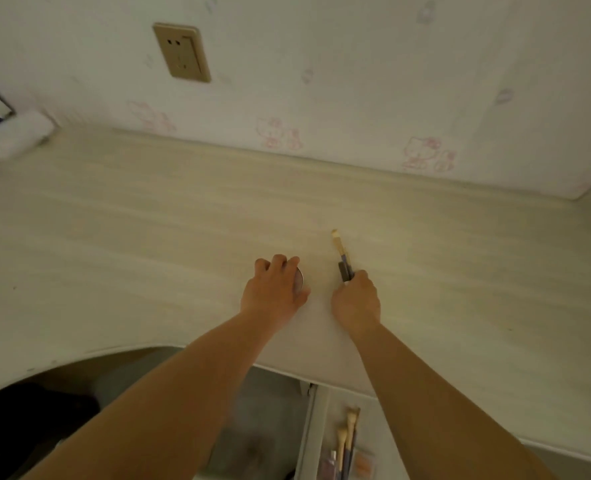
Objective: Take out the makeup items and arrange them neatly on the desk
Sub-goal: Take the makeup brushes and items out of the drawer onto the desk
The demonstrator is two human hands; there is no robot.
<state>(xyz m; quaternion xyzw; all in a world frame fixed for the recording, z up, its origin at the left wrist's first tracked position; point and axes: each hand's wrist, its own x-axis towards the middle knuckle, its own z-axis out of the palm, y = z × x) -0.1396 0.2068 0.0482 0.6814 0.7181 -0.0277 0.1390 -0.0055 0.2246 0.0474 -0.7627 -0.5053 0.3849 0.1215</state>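
Note:
My left hand [275,291] is cupped over a small round compact [299,279] on the pale wooden desk [148,237], so only the compact's right edge shows. My right hand [356,299] grips the lower ends of a thin makeup brush [339,245] with a pale tip and a dark stick-shaped item [343,271]; both point away from me and lie low against the desk. Below the desk's front edge an open drawer [342,441] holds more brushes [347,434] and small makeup items.
A patterned wall with a beige socket [182,51] rises behind the desk. A white object [13,138] with a blue part lies at the far left of the desk. A dark shape [27,431] sits under the desk's curved cut-out at lower left.

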